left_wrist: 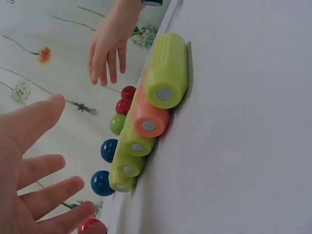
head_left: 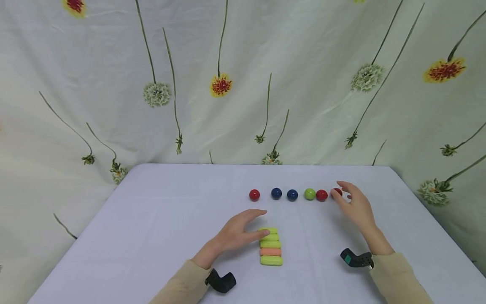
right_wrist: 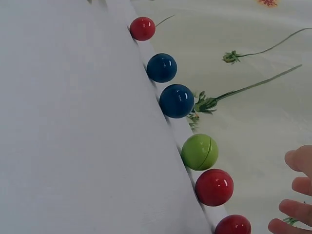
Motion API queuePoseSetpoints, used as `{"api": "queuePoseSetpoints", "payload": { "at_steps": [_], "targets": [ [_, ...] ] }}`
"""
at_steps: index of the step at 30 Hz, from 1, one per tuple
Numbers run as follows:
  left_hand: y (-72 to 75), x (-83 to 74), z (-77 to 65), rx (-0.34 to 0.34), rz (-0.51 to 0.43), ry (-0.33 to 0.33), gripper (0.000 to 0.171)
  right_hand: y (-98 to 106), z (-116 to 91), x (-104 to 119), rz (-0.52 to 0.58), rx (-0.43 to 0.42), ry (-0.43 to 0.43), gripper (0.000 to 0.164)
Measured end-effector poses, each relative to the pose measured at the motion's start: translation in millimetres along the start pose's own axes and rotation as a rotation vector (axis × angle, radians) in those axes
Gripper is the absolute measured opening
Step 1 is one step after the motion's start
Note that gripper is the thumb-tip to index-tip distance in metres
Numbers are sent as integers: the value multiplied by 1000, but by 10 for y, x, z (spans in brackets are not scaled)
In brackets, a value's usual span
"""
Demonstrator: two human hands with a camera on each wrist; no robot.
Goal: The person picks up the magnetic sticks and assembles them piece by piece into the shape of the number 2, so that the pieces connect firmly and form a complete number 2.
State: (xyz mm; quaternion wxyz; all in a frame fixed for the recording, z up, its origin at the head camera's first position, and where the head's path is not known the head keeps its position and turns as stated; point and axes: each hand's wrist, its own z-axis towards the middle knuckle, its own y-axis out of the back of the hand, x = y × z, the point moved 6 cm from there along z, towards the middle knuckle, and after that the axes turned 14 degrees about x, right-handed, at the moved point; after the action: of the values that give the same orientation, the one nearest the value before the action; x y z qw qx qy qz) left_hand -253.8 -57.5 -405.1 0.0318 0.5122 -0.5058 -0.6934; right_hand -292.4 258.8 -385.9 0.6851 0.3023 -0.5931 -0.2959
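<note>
My left hand (head_left: 240,230) hovers with spread fingers over the left ends of a row of short plastic rods. Several are lime-green rods (head_left: 271,260), and one orange rod (head_left: 271,252) lies second from the front. Pale round discs show on the rod ends in the left wrist view. My right hand (head_left: 357,207) is nearest the rightmost red ball (head_left: 336,192), partly covering it in the head view. In the right wrist view its loosely bent fingers (right_wrist: 297,210) stand apart from that ball. Neither hand holds anything.
Left of that ball, a loose line holds another red ball (head_left: 321,195), a green ball (head_left: 309,194), two blue balls (head_left: 292,195) and a red ball (head_left: 254,194). They sit on the white-covered table (head_left: 171,236). A flower-print cloth (head_left: 311,84) hangs behind it.
</note>
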Motion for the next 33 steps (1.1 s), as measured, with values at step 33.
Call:
{"api": "queuePoseSetpoints", "payload": {
  "at_steps": [33],
  "targets": [
    [-181,217,90,-44,-186,-36,23,-226,182,-543,229,-89,-80,61]
  ]
}}
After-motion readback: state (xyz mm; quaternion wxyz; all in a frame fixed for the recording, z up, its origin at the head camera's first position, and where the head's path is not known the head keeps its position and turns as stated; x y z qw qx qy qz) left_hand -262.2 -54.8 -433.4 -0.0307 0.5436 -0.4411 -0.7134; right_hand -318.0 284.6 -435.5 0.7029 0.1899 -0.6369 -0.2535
